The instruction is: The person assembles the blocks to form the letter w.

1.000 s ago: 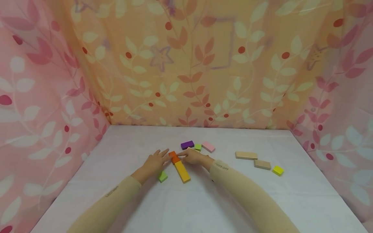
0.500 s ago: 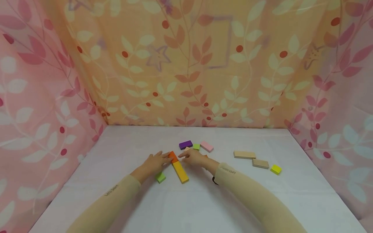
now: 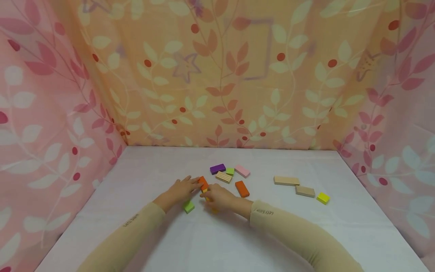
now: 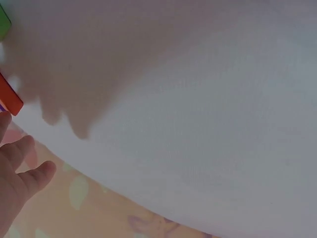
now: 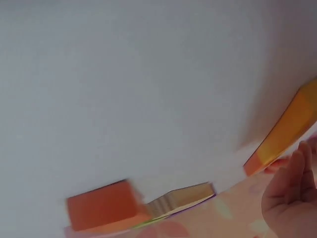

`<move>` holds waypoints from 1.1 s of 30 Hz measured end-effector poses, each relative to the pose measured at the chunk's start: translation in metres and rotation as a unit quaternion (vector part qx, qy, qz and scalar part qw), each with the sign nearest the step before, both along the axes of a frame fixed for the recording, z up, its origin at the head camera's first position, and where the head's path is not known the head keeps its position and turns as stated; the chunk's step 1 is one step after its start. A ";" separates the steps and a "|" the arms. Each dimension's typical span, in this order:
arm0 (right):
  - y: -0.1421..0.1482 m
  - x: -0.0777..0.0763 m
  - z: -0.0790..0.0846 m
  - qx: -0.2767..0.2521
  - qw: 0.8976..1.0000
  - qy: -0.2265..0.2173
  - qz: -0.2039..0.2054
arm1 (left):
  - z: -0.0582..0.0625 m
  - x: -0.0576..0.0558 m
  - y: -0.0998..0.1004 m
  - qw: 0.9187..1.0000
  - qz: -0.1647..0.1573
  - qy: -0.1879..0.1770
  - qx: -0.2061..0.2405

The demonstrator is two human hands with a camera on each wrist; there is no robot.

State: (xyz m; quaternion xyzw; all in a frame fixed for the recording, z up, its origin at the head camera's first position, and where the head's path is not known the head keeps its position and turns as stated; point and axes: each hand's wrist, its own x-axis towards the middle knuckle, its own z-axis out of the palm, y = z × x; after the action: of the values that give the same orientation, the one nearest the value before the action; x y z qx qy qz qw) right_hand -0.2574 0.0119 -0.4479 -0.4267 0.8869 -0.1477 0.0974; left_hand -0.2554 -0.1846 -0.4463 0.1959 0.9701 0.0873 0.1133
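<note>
In the head view my left hand touches the left side of an orange block, its fingers spread. The left wrist view shows a fingertip at the end of this orange block. A longer yellow block lies end to end with the orange one. My right hand reaches over the yellow block and covers most of it. In the right wrist view my right hand is beside the yellow block, with no clear grip on it. A green block lies below the left hand.
Behind the hands lie a purple block, a ridged wooden block, a small green block and a pink block. Another orange block is near the right wrist. Plain wooden blocks and a bright yellow block lie further right.
My right hand has moved from beside the orange block toward me, over the yellow block, uncovering the ridged wooden block and the second orange block. The left hand stays at the orange block.
</note>
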 end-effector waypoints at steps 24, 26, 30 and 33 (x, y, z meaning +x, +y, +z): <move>-0.020 0.042 -0.010 0.026 0.984 0.124 0.129 | 0.004 -0.012 -0.017 0.998 -0.046 0.024 0.030; -0.009 0.045 -0.008 -0.002 0.992 0.073 0.106 | 0.003 -0.007 -0.009 0.999 -0.030 0.021 0.025; 0.014 0.052 0.000 -0.063 0.996 0.012 0.055 | -0.003 0.002 0.006 1.000 0.013 0.023 0.011; 0.029 0.057 0.008 -0.104 0.994 -0.016 0.016 | -0.007 0.008 0.017 0.998 0.044 0.034 0.007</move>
State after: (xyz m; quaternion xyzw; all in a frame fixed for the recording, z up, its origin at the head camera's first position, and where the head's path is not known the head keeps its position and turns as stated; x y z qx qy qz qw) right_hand -0.2005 0.0411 -0.4404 -0.4458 0.8584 -0.2441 0.0695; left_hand -0.2472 -0.1677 -0.4528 0.1566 0.9805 0.0920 0.0750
